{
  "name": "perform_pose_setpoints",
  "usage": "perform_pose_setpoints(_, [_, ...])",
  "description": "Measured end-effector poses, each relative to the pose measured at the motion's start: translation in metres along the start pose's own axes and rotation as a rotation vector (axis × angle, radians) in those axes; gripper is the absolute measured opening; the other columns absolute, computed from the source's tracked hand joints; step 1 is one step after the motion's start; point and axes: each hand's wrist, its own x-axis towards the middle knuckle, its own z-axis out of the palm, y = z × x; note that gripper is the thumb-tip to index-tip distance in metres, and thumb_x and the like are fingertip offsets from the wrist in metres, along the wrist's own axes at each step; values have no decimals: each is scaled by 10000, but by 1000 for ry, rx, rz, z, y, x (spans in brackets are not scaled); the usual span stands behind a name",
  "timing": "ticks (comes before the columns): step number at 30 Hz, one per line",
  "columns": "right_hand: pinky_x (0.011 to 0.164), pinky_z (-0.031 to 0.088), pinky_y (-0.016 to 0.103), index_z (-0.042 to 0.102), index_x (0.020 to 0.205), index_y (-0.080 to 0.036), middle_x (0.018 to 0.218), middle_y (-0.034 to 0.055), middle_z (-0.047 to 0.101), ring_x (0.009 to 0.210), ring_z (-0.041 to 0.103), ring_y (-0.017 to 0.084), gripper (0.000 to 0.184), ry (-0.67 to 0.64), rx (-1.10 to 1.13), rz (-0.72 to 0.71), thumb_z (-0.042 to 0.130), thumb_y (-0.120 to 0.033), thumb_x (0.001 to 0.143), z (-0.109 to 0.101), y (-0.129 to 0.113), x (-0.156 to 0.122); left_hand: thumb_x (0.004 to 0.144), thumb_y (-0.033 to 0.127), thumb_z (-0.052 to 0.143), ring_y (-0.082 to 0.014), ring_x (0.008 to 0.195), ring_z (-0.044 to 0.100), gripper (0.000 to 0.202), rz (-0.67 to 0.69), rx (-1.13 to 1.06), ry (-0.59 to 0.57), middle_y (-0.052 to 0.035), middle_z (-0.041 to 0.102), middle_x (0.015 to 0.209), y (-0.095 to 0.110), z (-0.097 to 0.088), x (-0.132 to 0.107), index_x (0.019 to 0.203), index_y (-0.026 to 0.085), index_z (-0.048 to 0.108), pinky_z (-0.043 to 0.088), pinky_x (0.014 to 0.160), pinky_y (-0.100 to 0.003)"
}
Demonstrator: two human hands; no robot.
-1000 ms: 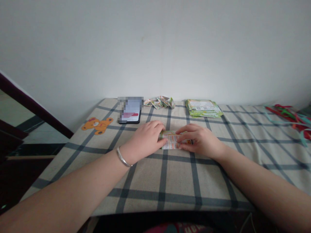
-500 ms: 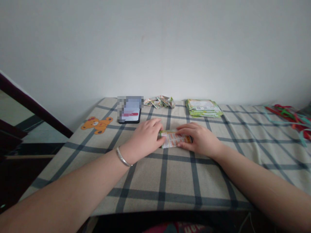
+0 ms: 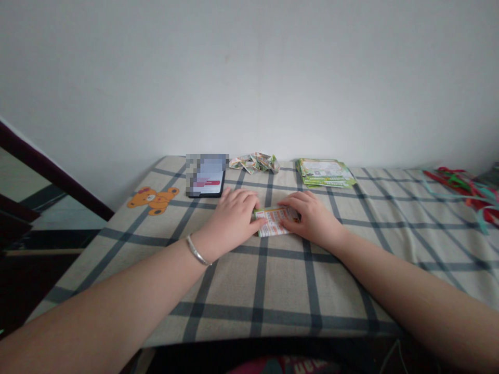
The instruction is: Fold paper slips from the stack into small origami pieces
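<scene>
- Head view: left hand (image 3: 237,218) and right hand (image 3: 314,221), fingers partly curled, hold 1 printed paper (image 3: 273,217) by its ends, between their fingertips.
- It seems already folded; what is left is unclear.
- Beyond the right fingers: stacked sheets (image 3: 324,171).
</scene>
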Motion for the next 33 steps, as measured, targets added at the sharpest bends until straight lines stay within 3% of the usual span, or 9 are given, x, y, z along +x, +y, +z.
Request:
perform_pose_setpoints(3, [883,468,400,666,1079,-181,1027,88,653,942,582,238,301,9,-17,20,656,-310,808,1,1,1,790,340,688,-287,1205,487,243,-38,-25,42,-78,623,1169,-1,5,0,915,199,534,228,1100,-556])
perform_pose_setpoints(8, [888,465,408,668,1088,-181,1052,100,647,961,579,248,310,-13,-33,23,647,-323,813,1,1,1,757,334,709,-294,1230,481,241,-108,-94,13,-105,590,1232,-3,11,3,881,193,557,293,1070,-555])
perform_pose_setpoints(14, [885,457,404,649,1032,-189,1025,94,637,963,570,250,264,-5,-29,38,648,-317,801,3,1,1,764,297,699,-312,1331,375,248,-55,-89,45,-150,518,1317,-5,15,2,910,164,550,282,1127,-498])
perform_pose_setpoints(19, [841,460,380,590,966,-185,965,77,627,920,565,241,239,15,5,60,669,-296,770,5,1,1,769,269,689,-303,1324,381,227,-37,-128,20,-148,504,1327,-4,14,1,899,170,532,313,1121,-491])
perform_pose_setpoints(26, [766,463,333,573,896,-193,853,47,632,835,577,207,100,34,75,77,615,-181,806,0,-3,1,791,182,650,-289,1320,370,230,10,-208,19,-73,601,1135,0,6,2,971,188,506,360,1091,-485])
perform_pose_setpoints(33, [780,484,328,549,1029,-212,982,56,666,896,623,203,202,19,183,123,541,-138,841,-1,-4,-2,819,173,614,-300,1313,379,111,34,-128,69,-40,659,1005,3,-1,5,916,201,569,294,1103,-526])
